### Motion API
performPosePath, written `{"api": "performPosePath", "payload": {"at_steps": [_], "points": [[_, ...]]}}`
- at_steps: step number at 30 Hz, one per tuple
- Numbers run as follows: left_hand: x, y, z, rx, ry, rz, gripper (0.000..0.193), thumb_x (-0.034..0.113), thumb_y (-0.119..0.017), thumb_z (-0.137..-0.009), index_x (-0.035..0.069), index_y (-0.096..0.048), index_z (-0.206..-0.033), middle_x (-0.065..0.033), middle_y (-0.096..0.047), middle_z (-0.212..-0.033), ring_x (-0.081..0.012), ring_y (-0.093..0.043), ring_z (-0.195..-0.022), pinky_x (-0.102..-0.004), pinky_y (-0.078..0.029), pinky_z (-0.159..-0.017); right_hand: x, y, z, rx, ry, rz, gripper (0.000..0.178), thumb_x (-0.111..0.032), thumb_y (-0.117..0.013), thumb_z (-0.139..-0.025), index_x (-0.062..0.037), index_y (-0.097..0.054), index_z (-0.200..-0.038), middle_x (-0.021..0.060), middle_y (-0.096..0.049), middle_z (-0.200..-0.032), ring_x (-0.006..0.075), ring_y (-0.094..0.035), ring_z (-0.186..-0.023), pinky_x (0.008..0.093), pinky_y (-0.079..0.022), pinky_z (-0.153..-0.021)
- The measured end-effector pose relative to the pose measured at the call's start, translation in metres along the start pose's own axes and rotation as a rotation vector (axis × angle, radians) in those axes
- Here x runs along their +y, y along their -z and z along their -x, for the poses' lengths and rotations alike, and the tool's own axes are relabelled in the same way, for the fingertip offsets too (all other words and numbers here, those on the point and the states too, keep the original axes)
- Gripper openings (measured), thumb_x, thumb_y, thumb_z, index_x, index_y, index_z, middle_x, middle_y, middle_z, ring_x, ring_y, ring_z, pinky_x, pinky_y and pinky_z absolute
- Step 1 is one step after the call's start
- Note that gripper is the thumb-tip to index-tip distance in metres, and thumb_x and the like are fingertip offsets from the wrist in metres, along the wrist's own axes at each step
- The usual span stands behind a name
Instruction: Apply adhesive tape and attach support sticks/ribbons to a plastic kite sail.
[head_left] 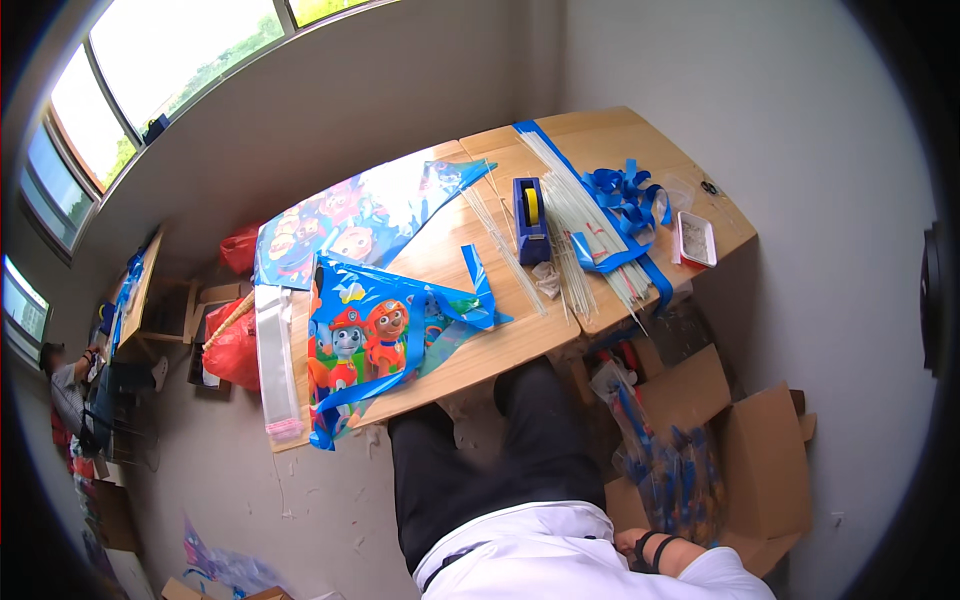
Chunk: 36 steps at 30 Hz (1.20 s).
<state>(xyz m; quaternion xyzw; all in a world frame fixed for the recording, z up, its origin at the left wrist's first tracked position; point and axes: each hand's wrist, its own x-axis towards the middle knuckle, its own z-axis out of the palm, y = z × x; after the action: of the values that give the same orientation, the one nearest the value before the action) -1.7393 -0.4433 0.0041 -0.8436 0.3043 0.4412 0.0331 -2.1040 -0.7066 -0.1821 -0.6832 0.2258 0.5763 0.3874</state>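
My right hand (630, 543) is low beside my white shirt, with dark bands on its wrist. Its fingers are mostly hidden, so whether they grip anything cannot be told. The open cardboard box (765, 470) next to it holds clear plastic bags of blue and orange pieces (682, 485). My left hand is out of view. On the table (450, 355) before me lies a kite-like printed plastic sheet (375, 335) with cartoon dogs and blue edging. A stack of similar sheets (335, 215) rests behind it.
A dark blue tape dispenser (532, 220) stands among thin white rods (580, 215). Blue ribbon (625, 195) and a white tray (696, 240) lie to the right. Red plastic bags (232, 345) sit left of the table. Another person (72, 390) sits at a far-left table.
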Motion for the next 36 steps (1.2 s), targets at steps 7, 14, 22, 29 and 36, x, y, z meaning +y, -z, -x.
{"api": "performPosePath", "payload": {"at_steps": [7, 14, 22, 29, 36], "points": [[-0.001, 0.011, -0.001, -0.01, 0.031, -0.01, 0.027, 0.024, -0.059, -0.091, -0.001, -0.068, -0.094, -0.0132, -0.068, -0.081, -0.0235, -0.063, -0.066, -0.0372, -0.05, -0.059, 0.001, -0.01, -0.015, 0.266, 0.076, -0.118, 0.028, -0.018, -0.065, -0.078, -0.0063, -0.067, -0.104, 0.0166, -0.068, -0.101, 0.0235, -0.064, -0.088, 0.0358, -0.05, -0.075], [-0.029, 0.015, 0.008, -0.052, 0.154, 0.026, 0.028, 0.026, -0.059, -0.09, -0.001, -0.068, -0.093, -0.0133, -0.068, -0.081, -0.0239, -0.064, -0.065, -0.0374, -0.05, -0.058, -0.017, -0.008, 0.037, 0.57, -0.168, -0.506, 0.039, -0.019, -0.063, -0.085, -0.0069, -0.06, -0.122, 0.0154, -0.067, -0.112, 0.0243, -0.065, -0.097, 0.036, -0.05, -0.083], [-0.04, 0.023, -0.004, -0.173, 0.191, 0.055, 0.03, 0.028, -0.06, -0.09, -0.001, -0.068, -0.092, -0.0135, -0.068, -0.08, -0.0243, -0.064, -0.064, -0.0377, -0.05, -0.058, -0.003, -0.009, 0.03, 0.439, -0.133, -0.252, 0.036, -0.026, -0.063, -0.084, -0.0071, -0.065, -0.115, 0.0184, -0.067, -0.109, 0.0309, -0.065, -0.097, 0.0398, -0.051, -0.083], [-0.134, -0.063, -0.053, -0.275, 0.317, 0.498, 0.034, 0.029, -0.063, -0.085, -0.001, -0.069, -0.099, -0.0193, -0.07, -0.089, -0.0317, -0.069, -0.08, -0.045, -0.052, -0.072, 0.015, 0.07, 0.023, 0.217, -0.012, 0.126, 0.035, -0.033, -0.064, -0.082, -0.0074, -0.071, -0.104, 0.0221, -0.068, -0.104, 0.0386, -0.065, -0.095, 0.0441, -0.053, -0.082], [-0.003, 0.251, -0.047, 0.144, -0.386, 0.639, 0.066, 0.005, -0.069, -0.084, 0.005, -0.04, -0.143, -0.0048, -0.069, -0.101, -0.0122, -0.056, -0.079, -0.0281, -0.048, -0.077, -0.159, 0.307, 0.164, 1.176, 0.68, -0.112, 0.013, -0.008, -0.069, -0.079, -0.0013, -0.066, -0.09, 0.0144, -0.064, -0.084, 0.0328, -0.063, -0.077, 0.0379, -0.051, -0.068]]}}
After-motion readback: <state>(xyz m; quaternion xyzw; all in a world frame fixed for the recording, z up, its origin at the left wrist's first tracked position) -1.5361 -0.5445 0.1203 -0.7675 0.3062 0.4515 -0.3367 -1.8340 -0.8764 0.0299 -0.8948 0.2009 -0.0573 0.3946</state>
